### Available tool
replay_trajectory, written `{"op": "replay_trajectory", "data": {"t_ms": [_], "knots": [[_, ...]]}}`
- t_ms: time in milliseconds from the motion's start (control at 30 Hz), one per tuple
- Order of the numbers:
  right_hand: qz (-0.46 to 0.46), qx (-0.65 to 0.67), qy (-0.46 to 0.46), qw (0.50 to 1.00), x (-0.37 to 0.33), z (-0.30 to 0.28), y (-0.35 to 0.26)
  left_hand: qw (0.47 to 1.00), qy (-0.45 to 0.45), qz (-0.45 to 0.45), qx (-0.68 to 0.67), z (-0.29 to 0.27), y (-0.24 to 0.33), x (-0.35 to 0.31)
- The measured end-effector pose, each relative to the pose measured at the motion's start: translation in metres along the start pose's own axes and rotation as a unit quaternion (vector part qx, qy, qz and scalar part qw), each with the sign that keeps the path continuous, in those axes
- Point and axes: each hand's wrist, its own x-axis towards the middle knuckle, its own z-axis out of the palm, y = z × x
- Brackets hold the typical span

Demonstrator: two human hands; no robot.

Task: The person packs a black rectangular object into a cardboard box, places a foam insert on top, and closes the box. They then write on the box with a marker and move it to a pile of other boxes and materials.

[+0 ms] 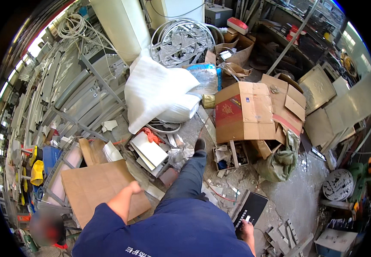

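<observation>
My left hand (135, 187) is in front of a large flat sheet of brown cardboard (97, 188); its fingers look curled in, and the palm side is hidden. Low on the right, my right hand (247, 230) has bent fingers, with a small white object (248, 218) at their tips. Just beyond that hand is a long black box (254, 206) with white print; I cannot tell whether the hand touches it. One dark shoe (200, 144) is on the floor ahead.
White foam wrap (157, 88) lies ahead beside cardboard boxes (241, 112) and a green sack (282, 160). A crate with white panels (149, 150) stands left of my leg. Metal profiles (65, 81) fill the left; metal offcuts (282, 235) lie near right.
</observation>
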Motion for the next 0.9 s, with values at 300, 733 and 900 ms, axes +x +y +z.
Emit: {"op": "replay_trajectory", "data": {"t_ms": [300,733,900], "knots": [[0.061,-0.21,-0.001,0.976,0.103,0.09,-0.108,0.97,0.23,0.07,0.028,-0.332,0.234,0.254],[0.038,-0.434,-0.045,0.899,0.09,0.247,-0.391,0.873,0.195,0.062,0.443,-0.66,0.464,0.618],[0.031,-0.465,-0.06,0.883,0.096,0.279,-0.458,0.804,0.186,0.02,0.564,-0.687,0.41,0.76]]}}
